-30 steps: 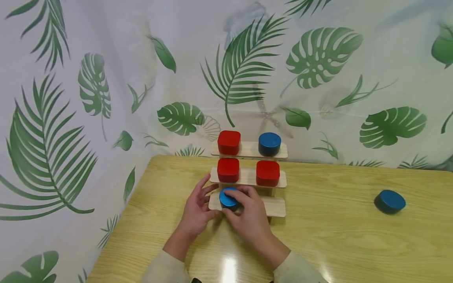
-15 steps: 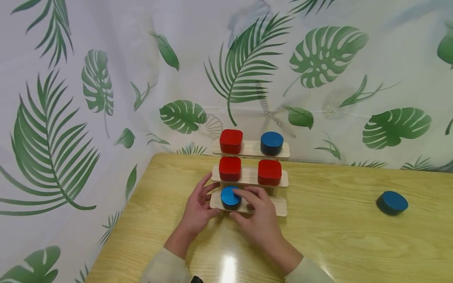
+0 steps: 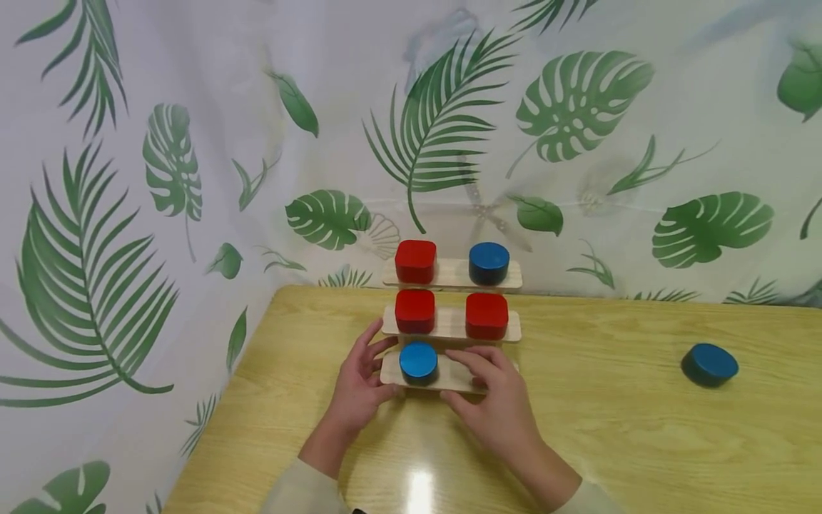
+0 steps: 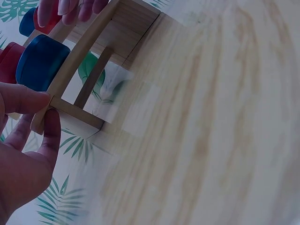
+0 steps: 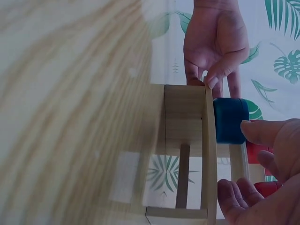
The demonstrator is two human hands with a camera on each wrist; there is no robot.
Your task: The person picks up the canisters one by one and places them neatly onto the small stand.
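Observation:
A three-tier wooden display stand [image 3: 449,323] stands on the table. My left hand [image 3: 355,389] pinches the left end of its lowest shelf, thumb on the near edge and a finger beneath in the left wrist view. A round blue tin [image 3: 419,363] sits upright at the left of that shelf. To its right, my right hand [image 3: 504,403] hovers over the shelf with fingers apart, holding nothing. In the right wrist view its thumb appears close to the blue tin [image 5: 230,121]; whether they touch is unclear. Red rounded-square tins [image 3: 414,312] [image 3: 486,316] occupy the middle shelf.
On the top shelf are another red tin [image 3: 415,262] and a blue tin [image 3: 489,263]. One more blue tin [image 3: 709,365] lies on the wooden table [image 3: 610,428], well right of the stand. A leaf-patterned white curtain [image 3: 257,107] hangs behind and to the left.
My right hand has let go of the blue tin on the lowest shelf and drawn away to the right. The tin stays in place; my left hand keeps its grip on the stand.

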